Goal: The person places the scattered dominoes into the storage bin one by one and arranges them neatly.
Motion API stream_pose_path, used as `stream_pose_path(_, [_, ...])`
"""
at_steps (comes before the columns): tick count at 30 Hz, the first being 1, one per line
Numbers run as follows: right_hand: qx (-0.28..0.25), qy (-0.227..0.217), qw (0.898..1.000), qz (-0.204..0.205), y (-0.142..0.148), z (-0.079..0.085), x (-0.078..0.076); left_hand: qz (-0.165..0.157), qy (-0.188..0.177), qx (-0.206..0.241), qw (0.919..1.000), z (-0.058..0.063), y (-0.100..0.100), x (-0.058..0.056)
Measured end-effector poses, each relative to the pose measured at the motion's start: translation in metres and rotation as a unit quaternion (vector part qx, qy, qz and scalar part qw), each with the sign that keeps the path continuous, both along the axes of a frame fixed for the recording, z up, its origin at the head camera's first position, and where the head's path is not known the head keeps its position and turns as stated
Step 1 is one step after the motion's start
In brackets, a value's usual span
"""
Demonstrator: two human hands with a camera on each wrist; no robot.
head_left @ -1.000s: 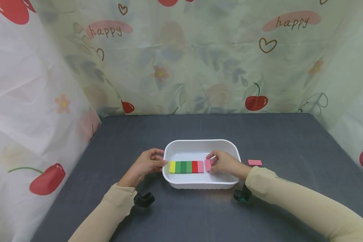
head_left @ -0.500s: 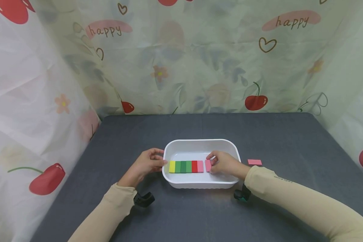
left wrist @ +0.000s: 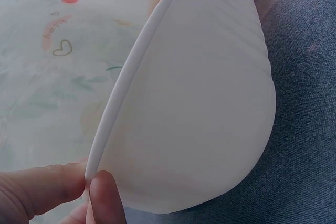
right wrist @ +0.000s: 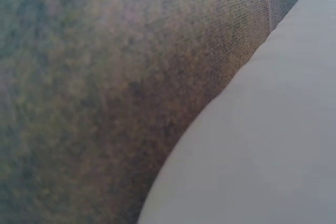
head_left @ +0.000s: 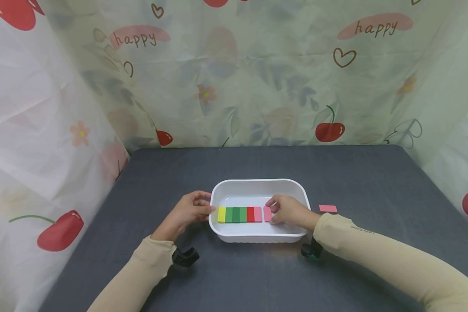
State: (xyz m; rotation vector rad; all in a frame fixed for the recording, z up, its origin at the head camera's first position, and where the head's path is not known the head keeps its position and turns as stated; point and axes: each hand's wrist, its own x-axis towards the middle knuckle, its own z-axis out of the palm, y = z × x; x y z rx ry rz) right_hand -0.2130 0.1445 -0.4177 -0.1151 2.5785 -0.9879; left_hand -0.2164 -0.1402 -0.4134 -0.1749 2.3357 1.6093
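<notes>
A white plastic basin (head_left: 257, 238) stands on the dark table. Inside it, a row of flat tiles runs from a yellow tile (head_left: 221, 215) through several green tiles (head_left: 236, 215) and a red tile (head_left: 250, 214) to a pink tile (head_left: 258, 214). My left hand (head_left: 190, 212) holds the basin's left end; in the left wrist view, thumb and finger pinch the rim (left wrist: 118, 93). Reaching over the right side, my right hand (head_left: 290, 211) pinches another pink tile (head_left: 267, 213), with a narrow gap between it and the row. The right wrist view shows only the basin's outer wall (right wrist: 262, 129) and the tabletop.
One more pink tile (head_left: 328, 209) lies on the table (head_left: 234, 277) just right of the basin, close to my right sleeve (head_left: 343, 232). A patterned cloth (head_left: 242, 78) hangs behind and at both sides of the table.
</notes>
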Motion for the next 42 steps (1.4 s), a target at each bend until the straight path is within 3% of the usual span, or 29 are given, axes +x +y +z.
stream_pose_path(11, [0.005,0.006,1.000,0.015,0.0002,0.0004,-0.0019,-0.001,-0.003,-0.003,1.0000,0.0010,0.0005,-0.0001])
stream_pose_path(19, [-0.007,-0.016,1.000,-0.007,0.0016,0.0007,0.0006,-0.003,-0.002,0.000,1.0000,-0.0002,0.0001,0.0001])
stream_pose_path(42, [-0.024,-0.033,0.999,-0.005,0.0005,0.0027,-0.0017,0.000,0.004,-0.010,0.9999,-0.0005,-0.0004,0.0001])
